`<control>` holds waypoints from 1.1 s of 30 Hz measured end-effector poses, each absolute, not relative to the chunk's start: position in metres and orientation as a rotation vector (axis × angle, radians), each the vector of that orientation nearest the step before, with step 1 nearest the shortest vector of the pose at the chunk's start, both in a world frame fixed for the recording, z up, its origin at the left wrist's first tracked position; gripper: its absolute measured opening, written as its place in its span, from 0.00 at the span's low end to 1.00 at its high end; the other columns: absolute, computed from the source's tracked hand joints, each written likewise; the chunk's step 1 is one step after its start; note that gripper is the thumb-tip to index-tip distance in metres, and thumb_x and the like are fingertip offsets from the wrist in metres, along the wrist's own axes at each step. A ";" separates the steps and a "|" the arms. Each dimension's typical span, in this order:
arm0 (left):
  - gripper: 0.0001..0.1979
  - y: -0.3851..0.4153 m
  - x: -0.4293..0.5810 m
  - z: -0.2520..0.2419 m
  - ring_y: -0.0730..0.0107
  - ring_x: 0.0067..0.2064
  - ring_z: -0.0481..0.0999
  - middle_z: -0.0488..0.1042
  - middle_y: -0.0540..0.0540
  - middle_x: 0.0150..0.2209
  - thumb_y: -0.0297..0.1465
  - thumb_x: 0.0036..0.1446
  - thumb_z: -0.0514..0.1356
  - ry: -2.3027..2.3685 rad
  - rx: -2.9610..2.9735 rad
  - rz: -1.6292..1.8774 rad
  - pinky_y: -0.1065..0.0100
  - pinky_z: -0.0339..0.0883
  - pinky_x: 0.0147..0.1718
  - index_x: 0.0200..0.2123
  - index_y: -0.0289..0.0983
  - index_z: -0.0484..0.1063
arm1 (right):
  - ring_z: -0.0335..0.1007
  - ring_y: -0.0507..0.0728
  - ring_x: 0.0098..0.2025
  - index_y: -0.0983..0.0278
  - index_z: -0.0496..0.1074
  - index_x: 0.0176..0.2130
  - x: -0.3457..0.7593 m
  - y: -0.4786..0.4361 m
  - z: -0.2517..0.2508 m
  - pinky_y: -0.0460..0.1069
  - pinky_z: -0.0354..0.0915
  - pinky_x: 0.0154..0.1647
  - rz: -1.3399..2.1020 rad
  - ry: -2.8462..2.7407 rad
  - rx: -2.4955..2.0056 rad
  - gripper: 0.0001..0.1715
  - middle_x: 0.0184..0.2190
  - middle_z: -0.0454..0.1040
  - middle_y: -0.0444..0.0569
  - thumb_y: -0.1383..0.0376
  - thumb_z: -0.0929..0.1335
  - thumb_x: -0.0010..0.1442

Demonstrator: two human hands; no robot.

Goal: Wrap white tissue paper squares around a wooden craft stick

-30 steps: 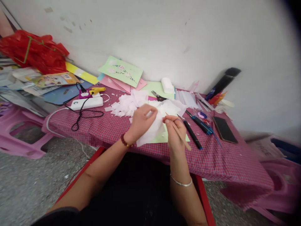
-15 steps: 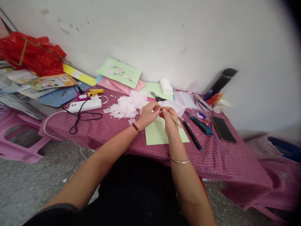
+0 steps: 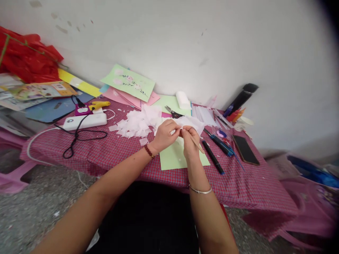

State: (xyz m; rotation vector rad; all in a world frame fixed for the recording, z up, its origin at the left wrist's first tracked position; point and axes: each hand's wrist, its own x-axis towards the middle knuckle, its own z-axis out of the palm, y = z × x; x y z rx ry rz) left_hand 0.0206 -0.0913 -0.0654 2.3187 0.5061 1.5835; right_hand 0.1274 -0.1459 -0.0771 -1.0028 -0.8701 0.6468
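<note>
My left hand is pinched closed on a tiny bit of white paper, mostly hidden by the fingertips. Thumb and fingers of my right hand meet it from the other side, touching or nearly so. A thin light wooden stick lies within the right hand's grip, its end slanting out toward the lower right. Below both hands is a light green sheet. To the left spreads a heap of torn white tissue paper. More thin white tissue lies behind the right hand.
Dark scissors lie behind the hands. At right are a black marker, a blue-handled tool and a phone. A white power strip with a black cord sits left. A green card with flowers leans against the wall.
The view has shifted, so the table things sit a little further left. My fingertips have drawn closer together around the small white bit. The right hand still holds the stick.
</note>
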 end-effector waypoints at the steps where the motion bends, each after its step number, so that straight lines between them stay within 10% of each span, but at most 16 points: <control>1: 0.07 -0.092 0.020 -0.065 0.68 0.36 0.70 0.72 0.45 0.30 0.25 0.57 0.55 0.505 2.326 1.576 0.65 0.65 0.38 0.31 0.36 0.73 | 0.67 0.51 0.31 0.64 0.68 0.31 0.128 -0.147 -0.077 0.50 0.68 0.39 0.636 -0.888 -1.012 0.09 0.28 0.70 0.41 0.61 0.69 0.51; 33: 0.03 -0.089 0.024 -0.069 0.78 0.26 0.65 0.66 0.53 0.24 0.26 0.49 0.58 0.611 1.924 1.210 0.75 0.59 0.26 0.31 0.35 0.67 | 0.63 0.53 0.28 0.63 0.67 0.24 0.137 -0.150 -0.077 0.48 0.61 0.32 0.454 -1.053 -1.281 0.12 0.23 0.67 0.43 0.58 0.65 0.55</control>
